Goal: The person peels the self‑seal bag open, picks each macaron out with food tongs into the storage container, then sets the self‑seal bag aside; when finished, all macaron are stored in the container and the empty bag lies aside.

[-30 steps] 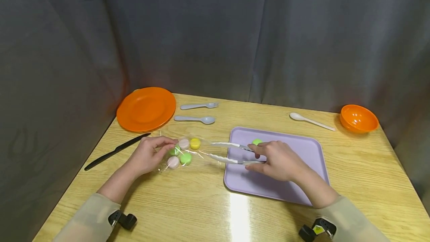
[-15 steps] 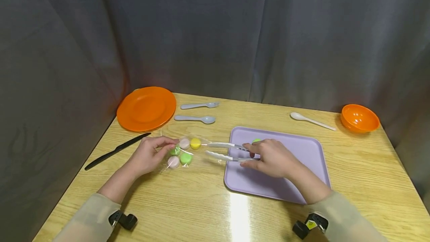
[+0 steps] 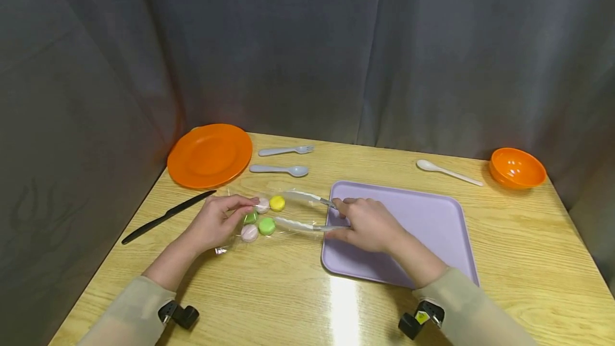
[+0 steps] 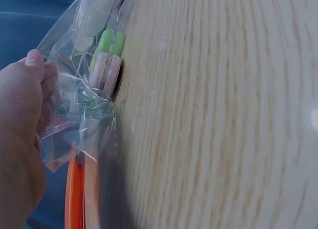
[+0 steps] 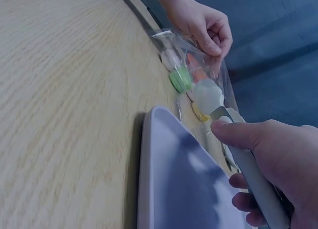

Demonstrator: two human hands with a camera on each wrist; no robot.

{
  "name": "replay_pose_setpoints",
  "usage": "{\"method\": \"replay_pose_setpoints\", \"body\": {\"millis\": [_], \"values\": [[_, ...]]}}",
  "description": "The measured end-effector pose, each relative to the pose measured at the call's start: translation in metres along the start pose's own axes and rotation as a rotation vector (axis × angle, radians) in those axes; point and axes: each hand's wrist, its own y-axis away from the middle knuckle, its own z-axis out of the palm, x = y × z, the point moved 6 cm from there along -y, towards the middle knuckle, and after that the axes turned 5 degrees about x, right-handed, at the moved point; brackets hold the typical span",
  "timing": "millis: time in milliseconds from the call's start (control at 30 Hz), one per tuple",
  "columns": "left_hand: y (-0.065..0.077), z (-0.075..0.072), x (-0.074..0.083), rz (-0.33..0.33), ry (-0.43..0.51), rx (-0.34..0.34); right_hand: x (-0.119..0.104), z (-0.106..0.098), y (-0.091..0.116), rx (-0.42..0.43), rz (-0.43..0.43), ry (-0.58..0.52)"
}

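My left hand (image 3: 209, 223) pinches the edge of a clear plastic bag (image 4: 64, 124) that lies on the table. Several macarons rest inside it: a yellow macaron (image 3: 277, 203), a green macaron (image 3: 267, 226), a pale pink macaron (image 3: 249, 233) and others partly behind my left fingertips. With my right hand (image 3: 367, 223) I hold white-tipped tongs (image 5: 253, 174) over the tray's left edge. Their two arms are spread and reach into the bag, the tips close to the yellow and green macarons. Nothing is seen between the tips.
A lilac tray (image 3: 423, 234) lies under my right hand. Behind are an orange plate (image 3: 210, 155), a grey fork (image 3: 285, 150), a grey spoon (image 3: 278, 170), a white spoon (image 3: 449, 172) and an orange bowl (image 3: 518, 168). A black knife (image 3: 168, 217) lies left.
My right hand has moved left with the tongs, whose tips have gone deeper into the bag. My left hand keeps its place. A green macaron seen earlier on the tray is out of sight.
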Motion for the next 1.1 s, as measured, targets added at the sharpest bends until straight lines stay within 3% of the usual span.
{"method": "replay_pose_setpoints", "body": {"millis": [200, 567, 867, 1100], "values": [[0.0, 0.001, -0.003, -0.037, -0.006, 0.0, -0.003, 0.001, 0.0, -0.012, -0.008, -0.016], [0.004, 0.001, -0.008, -0.111, 0.114, 0.05, -0.004, -0.005, 0.0, -0.104, 0.037, -0.098], [0.003, 0.004, -0.008, -0.08, 0.129, 0.027, -0.012, -0.001, -0.004, -0.065, 0.008, -0.013], [0.001, 0.004, -0.007, -0.084, 0.181, 0.031, -0.003, -0.003, -0.003, -0.138, -0.045, -0.097]]}}
